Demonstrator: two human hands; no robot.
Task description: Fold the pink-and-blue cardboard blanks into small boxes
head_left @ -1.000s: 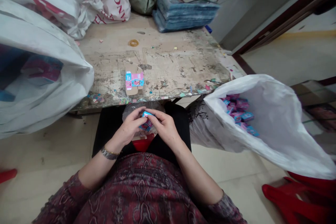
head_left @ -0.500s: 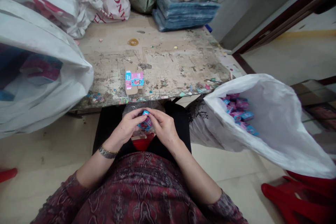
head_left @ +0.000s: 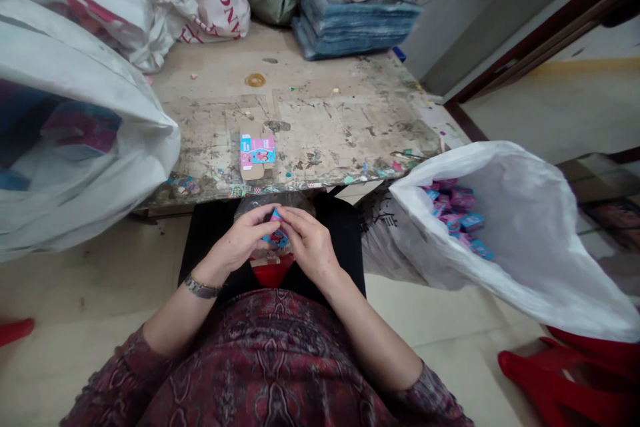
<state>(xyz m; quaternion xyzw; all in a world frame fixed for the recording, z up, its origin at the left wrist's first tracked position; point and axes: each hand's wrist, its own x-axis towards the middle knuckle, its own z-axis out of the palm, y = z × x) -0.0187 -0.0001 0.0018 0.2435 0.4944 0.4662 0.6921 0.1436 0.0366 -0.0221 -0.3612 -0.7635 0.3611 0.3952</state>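
Observation:
Between my two hands, above my lap, is a small pink and blue printed carton (head_left: 276, 237). My left hand (head_left: 243, 238) grips its left side, thumb and fingers closed around it. My right hand (head_left: 309, 242) pinches the upper right part near the box's top end. The fingers cover much of the carton, so I cannot tell whether its flaps are closed. Ahead on the table lies a flattened carton (head_left: 258, 152) of the same print, with its brown inner side showing at the flaps. A clear plastic bag (head_left: 293, 201) is partly visible behind my hands.
The worn table (head_left: 320, 107) bears rubber bands (head_left: 255, 80) and a stack of blue plastic sheets (head_left: 355, 23). To the right, an open white sack (head_left: 540, 233) holds many small cartons (head_left: 461, 213). A large white bag (head_left: 100, 193) stands left; a red stool (head_left: 560, 373) is lower right.
My fingers have shifted slightly at the top of the carton, and its blue top end now looks narrower and more pointed. The view has moved a little; the rest stays put.

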